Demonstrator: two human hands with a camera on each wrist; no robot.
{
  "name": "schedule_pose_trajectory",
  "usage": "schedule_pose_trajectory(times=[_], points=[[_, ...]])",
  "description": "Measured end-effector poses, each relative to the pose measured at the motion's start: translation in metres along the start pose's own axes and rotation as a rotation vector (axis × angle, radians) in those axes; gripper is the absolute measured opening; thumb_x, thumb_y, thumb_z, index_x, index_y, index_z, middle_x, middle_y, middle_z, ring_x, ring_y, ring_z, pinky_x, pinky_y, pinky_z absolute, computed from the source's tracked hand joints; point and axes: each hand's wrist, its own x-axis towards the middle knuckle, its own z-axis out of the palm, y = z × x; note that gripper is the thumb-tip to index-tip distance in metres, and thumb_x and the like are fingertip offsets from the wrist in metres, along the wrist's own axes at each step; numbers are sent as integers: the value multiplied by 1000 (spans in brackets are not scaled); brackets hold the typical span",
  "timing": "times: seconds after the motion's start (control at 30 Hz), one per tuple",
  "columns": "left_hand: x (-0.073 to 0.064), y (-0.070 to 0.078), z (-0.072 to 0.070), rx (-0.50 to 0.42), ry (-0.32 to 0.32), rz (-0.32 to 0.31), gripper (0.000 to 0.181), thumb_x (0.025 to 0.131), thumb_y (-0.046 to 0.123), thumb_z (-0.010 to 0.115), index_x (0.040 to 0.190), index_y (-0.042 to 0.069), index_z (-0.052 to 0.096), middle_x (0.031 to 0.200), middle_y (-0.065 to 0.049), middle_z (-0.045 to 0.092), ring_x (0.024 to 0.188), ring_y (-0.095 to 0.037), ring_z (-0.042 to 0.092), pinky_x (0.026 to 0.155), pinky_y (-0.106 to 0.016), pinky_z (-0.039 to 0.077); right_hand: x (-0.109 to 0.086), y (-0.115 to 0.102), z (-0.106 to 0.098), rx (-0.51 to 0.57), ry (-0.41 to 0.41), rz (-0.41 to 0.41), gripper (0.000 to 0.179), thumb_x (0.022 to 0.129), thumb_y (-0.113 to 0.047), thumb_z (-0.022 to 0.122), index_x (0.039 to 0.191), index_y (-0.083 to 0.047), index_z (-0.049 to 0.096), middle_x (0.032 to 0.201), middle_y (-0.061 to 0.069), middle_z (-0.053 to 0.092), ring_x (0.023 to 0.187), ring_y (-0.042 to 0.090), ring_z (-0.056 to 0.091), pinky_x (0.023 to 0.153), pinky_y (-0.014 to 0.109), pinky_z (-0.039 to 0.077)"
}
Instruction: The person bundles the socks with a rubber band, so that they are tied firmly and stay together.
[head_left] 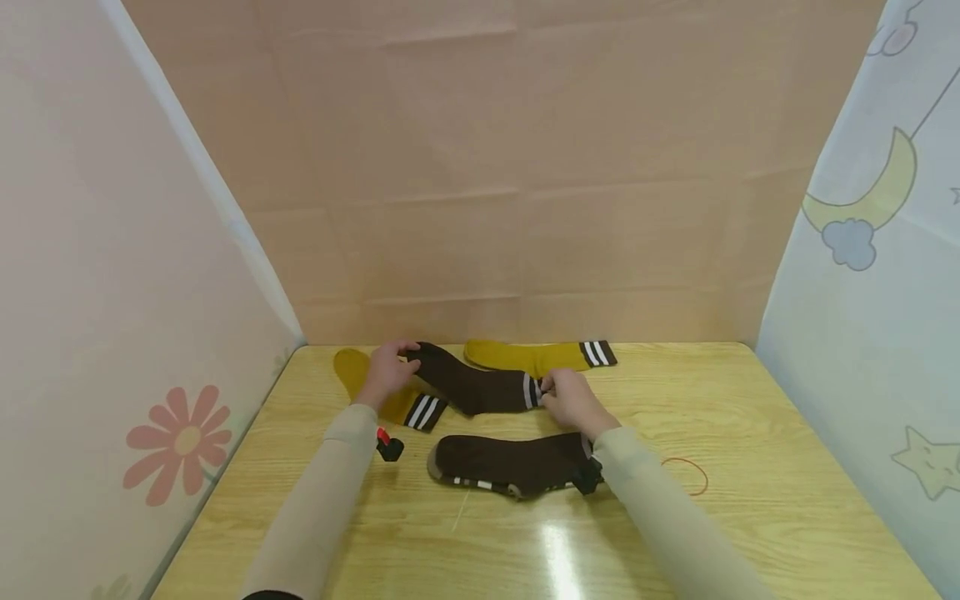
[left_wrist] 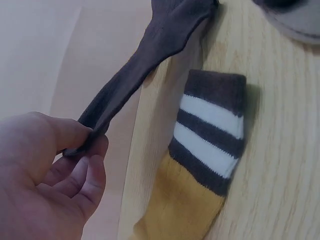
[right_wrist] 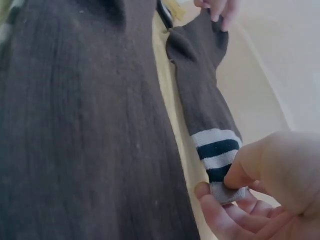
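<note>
- Your left hand [head_left: 388, 372] pinches the toe of the brown sock [head_left: 480, 393] between thumb and fingers, which have closed up on the fabric.
- Your right hand [head_left: 573, 400] pinches the cuff the same way.
- That sock stretches across the centre of the head frame, dark brown, heel bulging downward, cuff banded in grey and dark stripes; your fingers cover its tips, and the left wrist view cuts off its cuff.
- Left of centre, your left hand partly hides a yellow sock [head_left: 350, 367].
- At upper centre, another yellow sock [head_left: 528, 358] lies partly behind the brown one.
- Below centre lies a second brown sock [head_left: 502, 462], its right end hard to make out.
</note>
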Motion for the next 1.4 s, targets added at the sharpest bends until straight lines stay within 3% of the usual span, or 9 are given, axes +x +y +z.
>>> schedule_pose_trajectory(times=[0.2, 0.47, 0.8, 1.03, 1.3, 1.4], points=[[-3, 0, 0, -3, 15, 1, 26, 100, 10, 70, 125, 1, 73, 132, -23, 67, 117, -41, 64, 89, -47, 59, -2, 9, -7, 49, 43, -21, 13, 88, 1, 70, 101, 0, 73, 101, 14, 72, 88, 27, 66, 78, 43, 57], [-13, 2, -1, -14, 20, 16, 20, 101, 13, 71, 117, 4, 78, 125, -19, 71, 104, -35, 68, 82, -44, 60, -7, 16, -17, 85, 43, -29, 16, 89, 1, 68, 104, -2, 73, 109, 16, 74, 101, 35, 73, 82, 47, 60], [-24, 0, 1, -26, 0, 40, 20, 102, 13, 70, 119, 10, 78, 125, -14, 73, 103, -32, 68, 83, -44, 59, -11, 23, -25, 82, 24, -61, 23, 95, -2, 64, 114, -3, 76, 118, 18, 74, 110, 39, 70, 90, 53, 58], [-32, -1, 3, -21, -2, 54, 24, 101, 13, 70, 123, 10, 78, 127, -13, 73, 96, -28, 68, 74, -38, 58, -14, 28, -32, 65, -2, -41, 25, 96, -5, 64, 118, -5, 77, 122, 19, 74, 112, 39, 70, 91, 54, 58], [-38, 2, 6, -43, 9, 64, 23, 99, 13, 73, 121, 9, 78, 125, -15, 73, 89, -25, 69, 68, -35, 56, -15, 33, -39, 55, -25, -43, 29, 95, -2, 61, 118, -4, 77, 121, 25, 73, 108, 38, 70, 73, 40, 54], [-40, 3, 7, -50, 11, 75, 23, 99, 13, 74, 121, 9, 79, 125, -15, 73, 89, -24, 69, 70, -37, 57, -16, 34, -41, 63, -23, -42, 29, 95, -2, 60, 118, -5, 77, 120, 24, 73, 103, 34, 70, 72, 40, 54]])
